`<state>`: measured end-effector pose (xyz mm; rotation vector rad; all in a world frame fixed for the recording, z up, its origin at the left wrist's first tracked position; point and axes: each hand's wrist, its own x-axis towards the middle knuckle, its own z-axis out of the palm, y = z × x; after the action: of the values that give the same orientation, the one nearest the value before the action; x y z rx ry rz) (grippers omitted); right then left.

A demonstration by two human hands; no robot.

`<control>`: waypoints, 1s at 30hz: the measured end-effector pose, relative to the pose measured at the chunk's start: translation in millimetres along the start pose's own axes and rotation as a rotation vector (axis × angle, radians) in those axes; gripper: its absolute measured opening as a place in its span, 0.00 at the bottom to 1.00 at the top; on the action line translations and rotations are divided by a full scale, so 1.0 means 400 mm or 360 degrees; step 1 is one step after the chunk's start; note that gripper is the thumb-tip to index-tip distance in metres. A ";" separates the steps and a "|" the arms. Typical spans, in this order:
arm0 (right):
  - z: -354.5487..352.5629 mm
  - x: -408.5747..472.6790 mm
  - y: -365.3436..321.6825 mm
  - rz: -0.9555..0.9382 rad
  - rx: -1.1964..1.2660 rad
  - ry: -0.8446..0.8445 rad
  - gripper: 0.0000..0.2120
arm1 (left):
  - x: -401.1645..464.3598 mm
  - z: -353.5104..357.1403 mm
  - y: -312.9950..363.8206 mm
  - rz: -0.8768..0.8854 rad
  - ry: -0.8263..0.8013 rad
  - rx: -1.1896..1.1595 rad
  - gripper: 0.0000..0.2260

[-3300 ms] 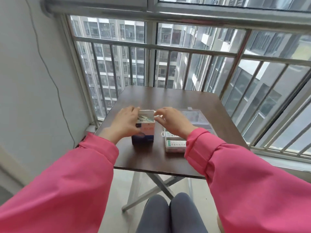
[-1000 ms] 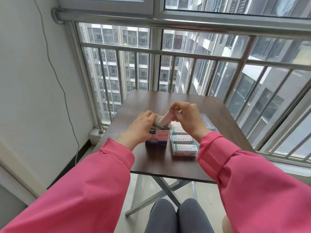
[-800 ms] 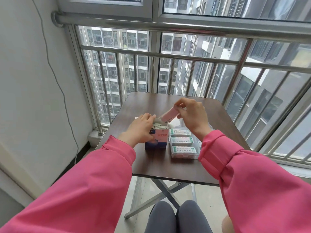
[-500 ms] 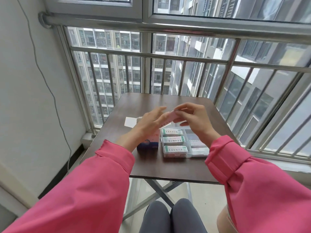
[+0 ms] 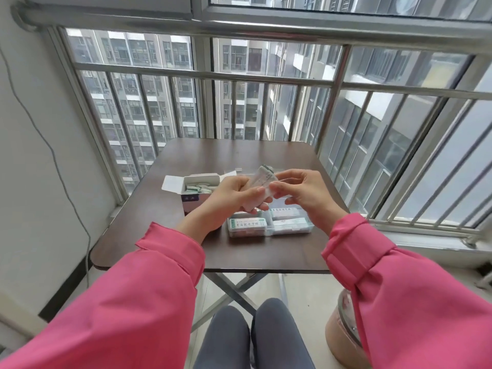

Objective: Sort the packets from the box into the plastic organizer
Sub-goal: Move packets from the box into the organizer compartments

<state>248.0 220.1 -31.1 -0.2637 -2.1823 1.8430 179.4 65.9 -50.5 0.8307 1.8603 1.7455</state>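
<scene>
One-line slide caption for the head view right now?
Both hands, left and right, hold a packet above the organizer, open box beside it.

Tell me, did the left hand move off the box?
Yes. The left hand left the box top, moving right, and now holds the packet above the organizer.

Two hands are raised over one dark folding table [image 5: 234, 153]: the left hand [image 5: 231, 197] and the right hand [image 5: 306, 193], sharing one pale packet [image 5: 260, 187]. One open cardboard box [image 5: 195, 189] sits at the table's 9 o'clock, with several small packets inside (too bunched to count). One clear plastic organizer [image 5: 269, 224] at 6 o'clock shows three labelled packets.
</scene>
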 end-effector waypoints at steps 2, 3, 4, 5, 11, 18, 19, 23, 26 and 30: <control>-0.012 -0.002 0.005 -0.0005 -0.0029 0.0012 0.06 | 0.007 0.012 -0.006 -0.0039 0.0038 -0.0031 0.09; -0.018 -0.004 0.007 -0.0006 -0.0037 0.0016 0.06 | 0.009 0.019 -0.009 -0.0053 0.0052 -0.0035 0.09; -0.024 -0.004 0.012 -0.0011 -0.0044 0.0020 0.06 | 0.011 0.026 -0.011 -0.0057 0.0058 -0.0039 0.08; -0.031 -0.001 0.015 -0.0013 -0.0042 0.0024 0.07 | 0.013 0.033 -0.012 -0.0059 0.0064 -0.0050 0.07; -0.050 0.002 0.045 0.0043 0.0046 0.0032 0.08 | 0.026 0.049 -0.033 -0.0141 0.0293 -0.0247 0.06; -0.068 0.018 0.073 0.0122 0.0316 0.0101 0.06 | 0.034 0.044 -0.045 -0.0067 0.0575 -0.0120 0.07; -0.072 0.023 0.077 0.0142 0.0389 0.0109 0.05 | 0.035 0.043 -0.047 -0.0072 0.0576 -0.0118 0.08; -0.101 0.051 0.101 0.0165 0.0262 0.0191 0.07 | 0.049 0.045 -0.057 -0.0085 0.0636 -0.0072 0.09; -0.124 0.079 0.121 0.0147 -0.0253 0.0219 0.09 | 0.065 0.045 -0.064 -0.0077 0.0654 0.0005 0.07; -0.129 0.120 0.149 0.0130 -0.0771 0.0227 0.06 | 0.090 0.049 -0.078 -0.0133 0.0640 0.0079 0.06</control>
<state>216.8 293.6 -77.6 -0.5673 -2.5129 1.2563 163.4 104.6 -80.4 0.4309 2.1627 1.9265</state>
